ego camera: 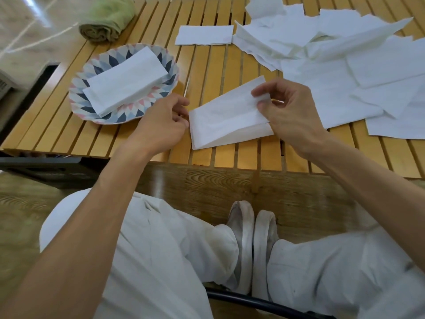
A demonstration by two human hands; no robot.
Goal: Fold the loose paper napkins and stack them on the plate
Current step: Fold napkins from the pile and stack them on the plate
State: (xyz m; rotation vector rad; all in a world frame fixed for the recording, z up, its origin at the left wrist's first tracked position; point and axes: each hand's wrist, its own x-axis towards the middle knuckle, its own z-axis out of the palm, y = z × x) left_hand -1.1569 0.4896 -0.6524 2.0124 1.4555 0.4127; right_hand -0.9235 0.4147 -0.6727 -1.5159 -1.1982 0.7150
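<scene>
At frame centre, the left hand (161,120) and right hand (285,111) pinch opposite ends of a half-folded paper napkin (225,118), aligning edges before stacking onto the patterned plate (79,87), centre-left.

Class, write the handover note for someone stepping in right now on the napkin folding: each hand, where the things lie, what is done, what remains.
Left hand: its grip pinches the left end of the napkin being folded.
Right hand: pinches the right end, holding the top flap over.
That napkin lies half folded on the slatted table, between the plate and the pile.
Done: a stack of folded napkins lies on the patterned plate.
Left: finish this fold and put it on the stack; then one flat napkin further back and the loose pile on the right.
</scene>
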